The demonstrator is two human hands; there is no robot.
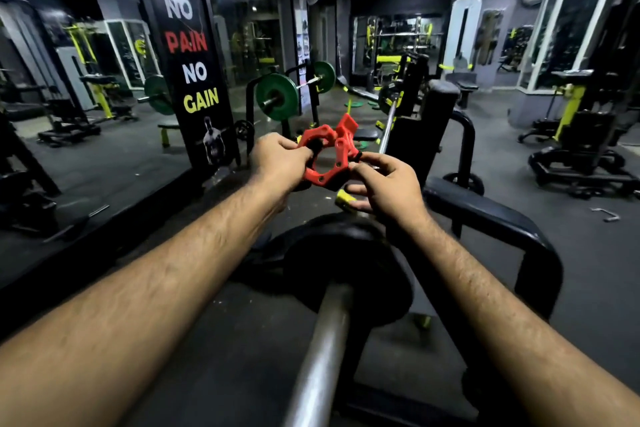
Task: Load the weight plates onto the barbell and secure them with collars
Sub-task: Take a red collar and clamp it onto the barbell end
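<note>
We cannot see the near end of the bar (pixel 322 350), cut off by the bottom edge, nor the part of the black plate (pixel 346 274) behind our forearms, nor the left hand's (pixel 277 158) fingertips inside the red collar (pixel 327 156).

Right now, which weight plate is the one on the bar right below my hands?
The black plate on the near barbell sleeve, just below both hands holding the red collar. The green plates sit on the far rack's bar.
</note>
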